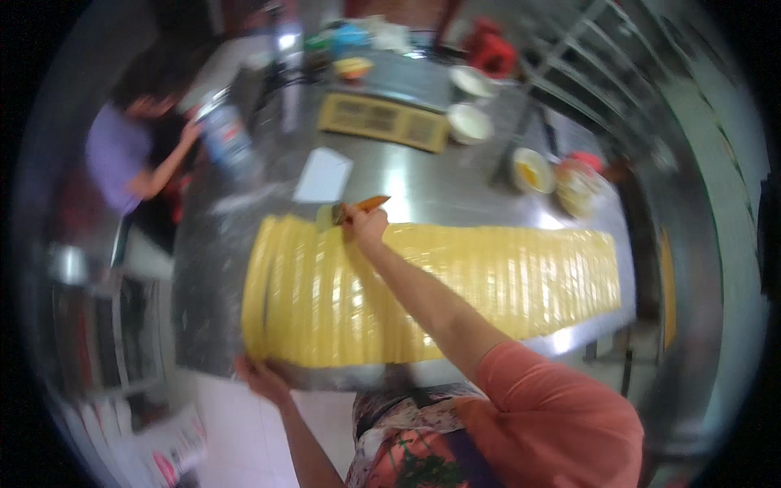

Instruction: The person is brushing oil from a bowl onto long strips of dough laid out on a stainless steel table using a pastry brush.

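Long, glossy yellow strips that look like dough lie side by side across the metal table. My right hand is closed around a brush with an orange handle. The brush's head points left, over the far ends of the strips toward their left side. At the table's near edge, below the leftmost strips, my left hand has its fingers stretched out and holds nothing. A narrow gap shows between the leftmost strips and the others.
A white sheet lies just beyond the brush. Farther back are a cardboard box, white bowls and a bowl with yellow contents. At left, a person in purple holds a large clear bottle.
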Available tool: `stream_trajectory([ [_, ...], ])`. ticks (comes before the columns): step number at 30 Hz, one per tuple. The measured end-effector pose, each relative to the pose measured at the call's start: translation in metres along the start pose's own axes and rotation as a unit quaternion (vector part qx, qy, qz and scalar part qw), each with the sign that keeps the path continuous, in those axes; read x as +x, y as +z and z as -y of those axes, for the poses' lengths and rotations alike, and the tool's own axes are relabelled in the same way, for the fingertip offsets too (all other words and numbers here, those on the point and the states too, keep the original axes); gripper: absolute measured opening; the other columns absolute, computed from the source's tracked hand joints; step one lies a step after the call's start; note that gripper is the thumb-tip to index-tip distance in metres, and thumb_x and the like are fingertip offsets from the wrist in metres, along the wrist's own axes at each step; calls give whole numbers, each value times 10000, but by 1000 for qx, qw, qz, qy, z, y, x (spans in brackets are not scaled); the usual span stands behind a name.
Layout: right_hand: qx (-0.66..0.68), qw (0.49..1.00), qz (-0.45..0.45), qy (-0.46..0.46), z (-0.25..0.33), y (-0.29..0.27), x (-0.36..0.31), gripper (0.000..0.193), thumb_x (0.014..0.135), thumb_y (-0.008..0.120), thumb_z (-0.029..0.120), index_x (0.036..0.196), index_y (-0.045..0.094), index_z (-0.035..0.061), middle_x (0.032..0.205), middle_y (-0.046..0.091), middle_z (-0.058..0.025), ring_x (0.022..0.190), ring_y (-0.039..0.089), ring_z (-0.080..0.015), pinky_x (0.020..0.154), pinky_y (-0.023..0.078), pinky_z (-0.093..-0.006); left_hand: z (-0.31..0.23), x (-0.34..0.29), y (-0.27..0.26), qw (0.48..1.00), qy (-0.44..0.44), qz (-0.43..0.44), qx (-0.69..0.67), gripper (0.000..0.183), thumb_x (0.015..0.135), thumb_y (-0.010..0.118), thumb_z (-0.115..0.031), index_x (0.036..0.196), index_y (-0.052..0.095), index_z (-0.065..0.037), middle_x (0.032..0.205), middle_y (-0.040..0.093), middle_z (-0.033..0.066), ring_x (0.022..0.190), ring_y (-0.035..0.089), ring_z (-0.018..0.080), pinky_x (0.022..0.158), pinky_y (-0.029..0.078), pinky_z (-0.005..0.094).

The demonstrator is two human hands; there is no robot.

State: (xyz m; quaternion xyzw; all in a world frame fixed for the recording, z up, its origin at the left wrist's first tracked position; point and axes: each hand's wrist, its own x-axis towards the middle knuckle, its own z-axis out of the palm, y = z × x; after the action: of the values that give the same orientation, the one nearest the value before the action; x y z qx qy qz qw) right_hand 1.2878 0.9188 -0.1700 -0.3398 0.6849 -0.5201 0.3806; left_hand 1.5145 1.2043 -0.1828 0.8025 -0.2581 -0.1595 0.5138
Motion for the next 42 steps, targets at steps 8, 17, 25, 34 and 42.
stream_trajectory([
  [8, 74, 996, -36, 42, -25, -300, 49, 242, 750, 706, 99, 863, 629, -100, 796, 649, -141, 661, 649, -205, 569, 562, -283, 25, -28, -4, 997, 34, -63, 8, 401, 868, 414, -35, 1264, 421, 34, 1139, 532, 167, 957, 545, 254, 820, 454, 326],
  [17, 75, 975, -176, -110, 52, -481, 169, 221, 750, 713, 161, 724, 645, -48, 654, 629, -83, 542, 590, -151, 490, 481, -258, 7, -132, -5, 979, 72, -186, 42, 368, 847, 420, -61, 1202, 462, 26, 1126, 525, 154, 816, 540, 231, 680, 455, 317],
  [25, -126, 958, -257, -8, 27, -501, 277, 390, 618, 747, 337, 735, 628, -14, 770, 633, -197, 760, 610, -313, 728, 474, -362, -138, -245, 83, 967, 135, -205, 61, 273, 783, 526, -53, 1035, 546, 49, 847, 580, 178, 666, 544, 248, 525, 458, 338],
  [34, -137, 916, -348, -142, -34, -623, 256, 846, 533, 831, 274, 1218, 447, -39, 1174, 484, -225, 1090, 470, -342, 943, 373, -387, -124, -250, 95, 975, 139, -165, 62, 317, 774, 538, 33, 1090, 522, 29, 722, 528, 116, 521, 456, 170, 418, 339, 266],
  [42, -288, 925, -215, -122, -62, -671, 309, 1121, 446, 889, 303, 1322, 280, -44, 1329, 283, -282, 1232, 299, -423, 1052, 275, -425, -104, -240, 124, 986, 45, -121, -109, 317, 783, 561, 3, 1097, 519, 11, 843, 542, 118, 666, 502, 203, 524, 433, 309],
])
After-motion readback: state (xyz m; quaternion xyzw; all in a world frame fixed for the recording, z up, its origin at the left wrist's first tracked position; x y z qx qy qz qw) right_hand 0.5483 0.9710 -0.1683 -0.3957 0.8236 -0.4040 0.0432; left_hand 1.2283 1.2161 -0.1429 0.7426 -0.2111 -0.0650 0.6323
